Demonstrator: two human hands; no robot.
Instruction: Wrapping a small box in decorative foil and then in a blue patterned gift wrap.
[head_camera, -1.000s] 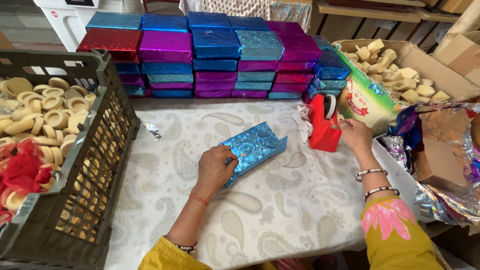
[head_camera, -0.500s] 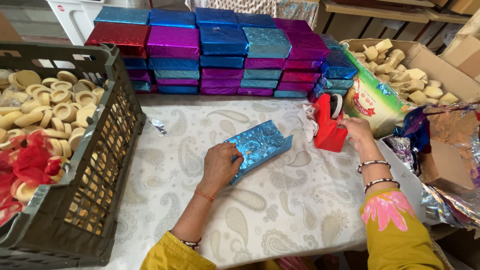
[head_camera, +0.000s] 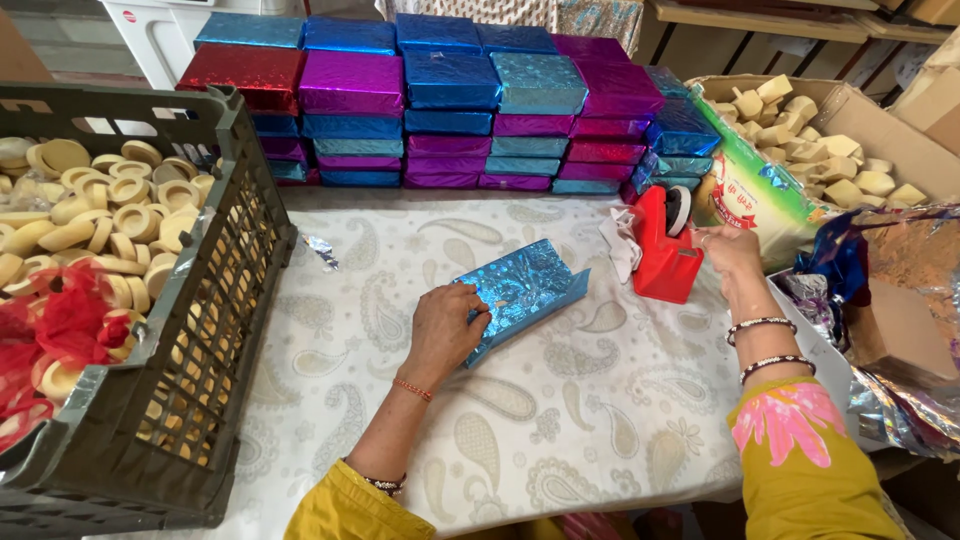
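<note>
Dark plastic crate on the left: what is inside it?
The crate holds many pale round pieces and crumpled red netting. What lies beneath that top layer is covered.

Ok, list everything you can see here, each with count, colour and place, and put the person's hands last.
half-wrapped box: one, shiny blue foil, table centre
tape dispenser: one, red, right of the box
wrapped boxes: many, blue, purple and red, stacked along the back
crate: one, dark green, left, holding pale round pieces
cardboard carton: one, brown, back right, holding pale blocks
foil sheets: several, shiny, right edge
tablecloth: one, white with paisley
left hand: on the box
right hand: at the dispenser
</note>
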